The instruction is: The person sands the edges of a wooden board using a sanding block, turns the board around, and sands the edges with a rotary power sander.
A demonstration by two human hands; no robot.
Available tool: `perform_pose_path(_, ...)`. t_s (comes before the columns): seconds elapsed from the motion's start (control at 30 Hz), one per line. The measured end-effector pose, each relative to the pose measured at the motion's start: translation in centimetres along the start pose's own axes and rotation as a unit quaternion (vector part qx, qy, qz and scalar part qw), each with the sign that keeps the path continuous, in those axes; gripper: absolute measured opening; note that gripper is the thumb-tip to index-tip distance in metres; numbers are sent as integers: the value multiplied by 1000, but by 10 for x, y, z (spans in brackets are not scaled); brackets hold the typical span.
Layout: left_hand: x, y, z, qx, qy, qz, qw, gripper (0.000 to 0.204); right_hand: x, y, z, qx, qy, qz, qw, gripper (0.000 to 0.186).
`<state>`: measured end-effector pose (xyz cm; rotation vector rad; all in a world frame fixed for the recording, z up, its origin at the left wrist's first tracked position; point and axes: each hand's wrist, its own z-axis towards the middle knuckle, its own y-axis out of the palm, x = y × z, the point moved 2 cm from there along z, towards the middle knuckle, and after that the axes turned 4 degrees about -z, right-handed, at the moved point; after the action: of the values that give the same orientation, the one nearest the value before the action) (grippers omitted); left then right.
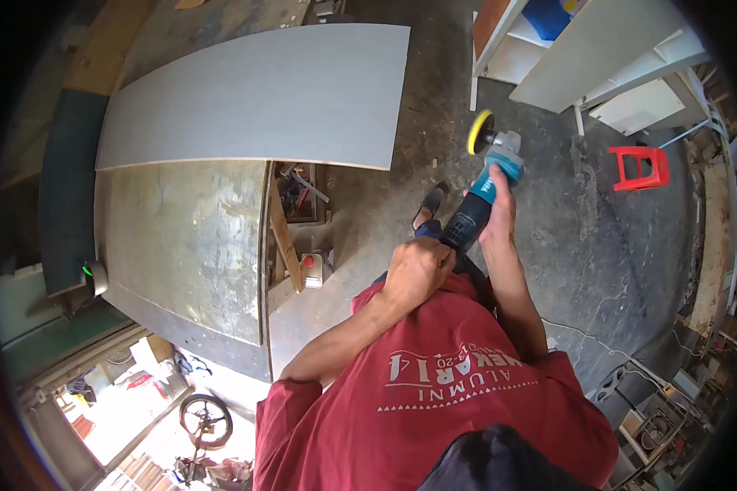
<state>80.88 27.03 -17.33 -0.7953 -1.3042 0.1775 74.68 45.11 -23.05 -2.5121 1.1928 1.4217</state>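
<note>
An angle grinder (pixel 466 226) with a teal and black body is held up in front of me, tilted, its head pointing away. A round yellow-edged pad (pixel 477 133) is fitted on its head, facing left. My right hand (pixel 500 209) is wrapped round the grinder's body, the thumb lying along the teal part. My left hand (pixel 418 274) is closed at the tool's rear end, against my red shirt; its fingertips are partly hidden. To the left, a large pale grey board (pixel 258 98) lies across a worn workbench (pixel 184 245), clear of the grinder.
A red plastic stool (pixel 660 168) stands on the concrete floor at right. White cabinet parts (pixel 561 69) are at the far right. Under the bench edge sits a small white container with a red cap (pixel 309 270). A wheel (pixel 205 421) is at lower left; a cable (pixel 585 334) crosses the floor.
</note>
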Motion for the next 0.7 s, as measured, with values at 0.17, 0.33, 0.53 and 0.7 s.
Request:
perform_pose_path(0.17, -40, -19, 62, -50, -68, -121, 989, 11, -15, 9, 67, -38, 42, -30, 998, 49)
perform_pose_path(0.33, -260, -137, 129, 318, -186, 17, 930, 45, -32, 42, 97, -99, 103, -55, 988, 55)
perform_pose_path(0.53, -320, -164, 176, 273, -327, 350, 834, 76, -10, 85, 124, -143, 149, -45, 977, 65)
perform_pose_path(0.7, -314, -161, 181, 278, -314, 354, 836, 73, -5, 100, 146, -153, 152, -59, 975, 65)
